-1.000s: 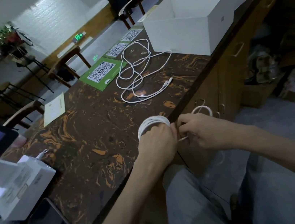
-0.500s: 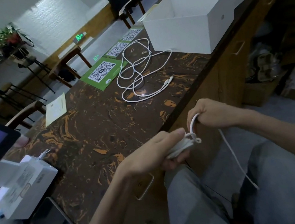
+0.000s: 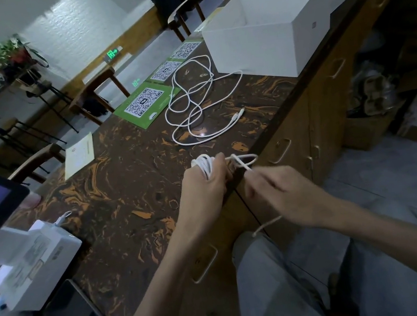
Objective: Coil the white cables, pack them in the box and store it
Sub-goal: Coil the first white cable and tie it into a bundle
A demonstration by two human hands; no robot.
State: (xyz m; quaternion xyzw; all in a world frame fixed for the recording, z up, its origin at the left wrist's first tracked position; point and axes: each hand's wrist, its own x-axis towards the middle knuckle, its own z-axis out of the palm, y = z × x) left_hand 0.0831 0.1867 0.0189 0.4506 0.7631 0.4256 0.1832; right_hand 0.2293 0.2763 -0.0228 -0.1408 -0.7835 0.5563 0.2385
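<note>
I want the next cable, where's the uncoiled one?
In the head view, the loose white cable lies on the marbled counter, between the green QR card and the open white box.

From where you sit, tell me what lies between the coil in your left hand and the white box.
Only the loose white cable sprawls on the countertop between the coil in the left hand and the open white box; it lies flat.

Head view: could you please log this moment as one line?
left hand grips coiled cable | right hand pinches its tail | second cable loose on counter | box open
</note>
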